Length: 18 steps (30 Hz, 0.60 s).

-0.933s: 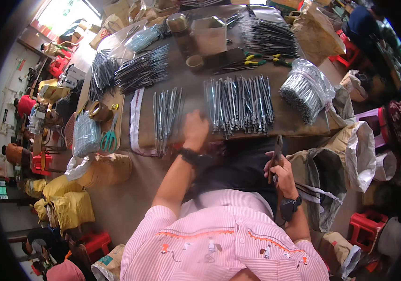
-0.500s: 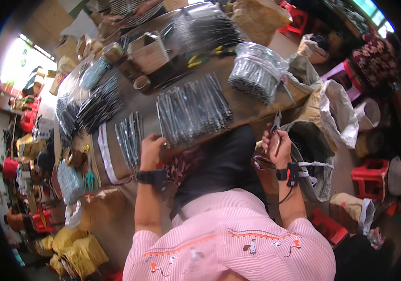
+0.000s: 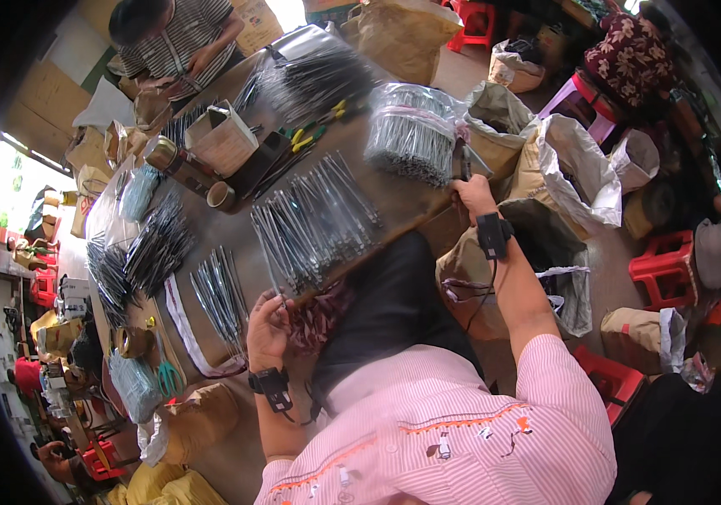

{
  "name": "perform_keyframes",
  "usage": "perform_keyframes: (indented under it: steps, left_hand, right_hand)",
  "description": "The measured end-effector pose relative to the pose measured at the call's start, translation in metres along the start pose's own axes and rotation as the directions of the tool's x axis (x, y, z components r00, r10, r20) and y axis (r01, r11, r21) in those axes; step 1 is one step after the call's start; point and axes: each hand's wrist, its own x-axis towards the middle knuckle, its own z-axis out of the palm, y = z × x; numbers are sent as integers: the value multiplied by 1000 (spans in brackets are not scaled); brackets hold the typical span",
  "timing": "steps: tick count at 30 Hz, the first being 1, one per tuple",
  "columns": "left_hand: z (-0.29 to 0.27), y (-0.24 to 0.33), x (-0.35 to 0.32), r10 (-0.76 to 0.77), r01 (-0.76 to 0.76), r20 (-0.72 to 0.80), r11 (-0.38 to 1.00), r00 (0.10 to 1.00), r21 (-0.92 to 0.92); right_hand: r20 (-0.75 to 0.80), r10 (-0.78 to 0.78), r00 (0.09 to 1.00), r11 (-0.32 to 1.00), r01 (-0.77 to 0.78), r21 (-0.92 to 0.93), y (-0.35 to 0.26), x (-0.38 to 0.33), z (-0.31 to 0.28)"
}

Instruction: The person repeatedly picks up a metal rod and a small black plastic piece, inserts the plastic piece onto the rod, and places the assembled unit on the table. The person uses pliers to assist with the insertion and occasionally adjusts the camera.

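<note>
Well, from where I stand, the worker's right hand (image 3: 471, 195) is at the right edge of the surface (image 3: 232, 232), wrapped around a slim dark tool (image 3: 465, 160) that juts up past the fingers. Just beyond it, near the corner, stands a thick bundle of pale rods (image 3: 411, 139) in clear plastic.

The left hand (image 3: 269, 330) is at the near edge, fingers curled and thumb drawn in, right by the lower end of a wide row of metal rods (image 3: 316, 220). Whether the fingertips pinch one of those rods I can't quite make out from this angle. The wide row lies side by side in the middle of the surface, lower ends toward the worker; a narrower row of rods (image 3: 219, 290) lies to its left, near the same hand.

Left of that runs a white strip (image 3: 185, 324), with teal-handled scissors (image 3: 167, 379) and a brown tape roll (image 3: 133, 342) farther out. Behind the wide row sit yellow-handled pliers (image 3: 303, 139), a small brown cup (image 3: 220, 196) and a pale box (image 3: 221, 139). Across the surface, a co-worker in a striped shirt (image 3: 188, 42) bends forward.
</note>
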Motion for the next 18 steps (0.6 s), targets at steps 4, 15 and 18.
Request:
perform_keyframes:
  steps: [4, 15, 18]
  left_hand:
    - [7, -7, -2, -11, 11, 25, 1000, 1000, 13]
    - [-20, -4, -17, -32, 32, 14, 999, 999, 13]
    - [-24, -5, -23, -34, 34, -37, 999, 999, -12]
  right_hand:
    - [42, -29, 999, 999, 28, 43, -2, 6, 1]
    - [374, 58, 926, 731, -295, 615, -9, -24, -33]
    - [579, -53, 813, 541, -464, 701, -14, -27, -41]
